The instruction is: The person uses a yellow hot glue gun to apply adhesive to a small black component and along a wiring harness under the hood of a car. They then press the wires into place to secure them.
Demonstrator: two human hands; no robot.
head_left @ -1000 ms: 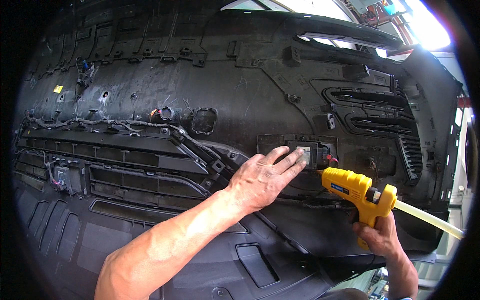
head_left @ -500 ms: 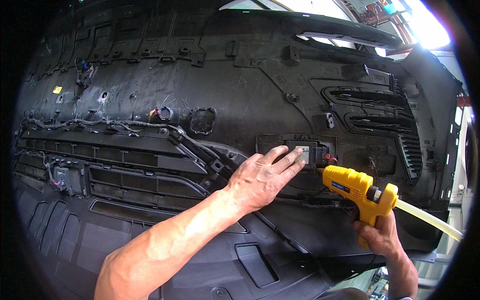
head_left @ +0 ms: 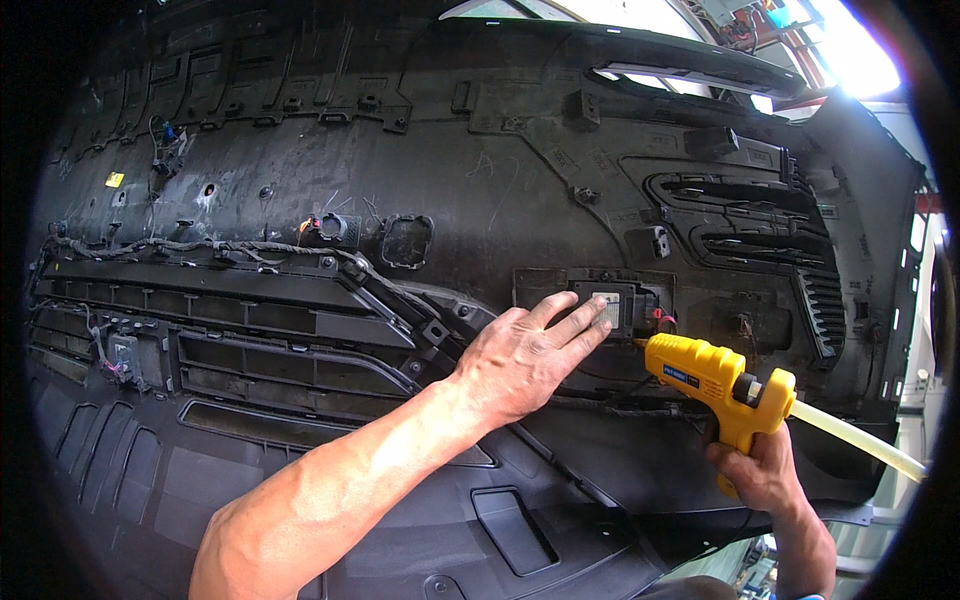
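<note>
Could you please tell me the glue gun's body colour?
The glue gun's body is yellow, seen best in the head view.

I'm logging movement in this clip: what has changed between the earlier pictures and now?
Very little: the yellow glue gun has shifted at most slightly to the right. Nothing was taken hold of or let go. The right hand still grips the gun, and the left hand's fingers stay on the black module.
</note>
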